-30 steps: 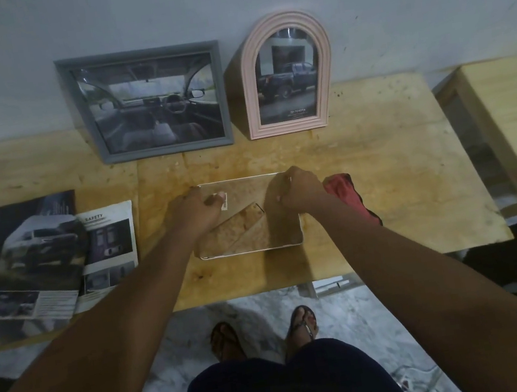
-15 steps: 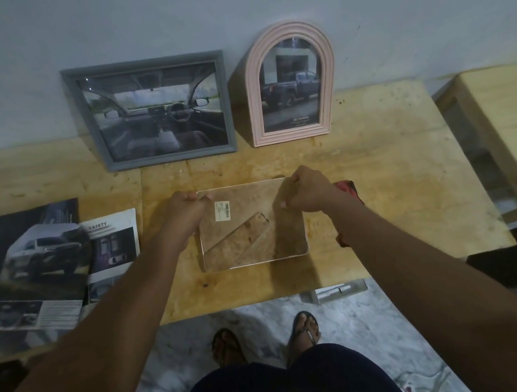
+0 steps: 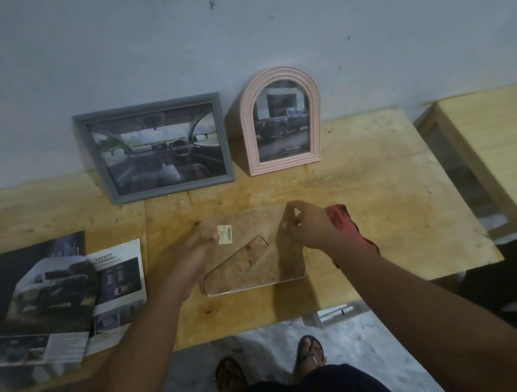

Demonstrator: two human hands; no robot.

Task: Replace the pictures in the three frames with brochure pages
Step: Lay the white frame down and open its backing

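A third frame lies face down on the wooden table, its brown backboard with a stand flap and a small white sticker facing up. My left hand grips its upper left corner. My right hand pinches its upper right edge. Against the wall lean a grey rectangular frame showing a car interior and a pink arched frame showing a pickup truck. An open car brochure lies at the left of the table.
A red cloth lies just right of my right hand. A second wooden table stands to the right across a narrow gap. My sandalled feet are on the floor below the table's front edge.
The view has tilted down a little. Both hands have stayed on the face-down frame's top corners; its far edge seems slightly raised and the sticker is now uncovered.
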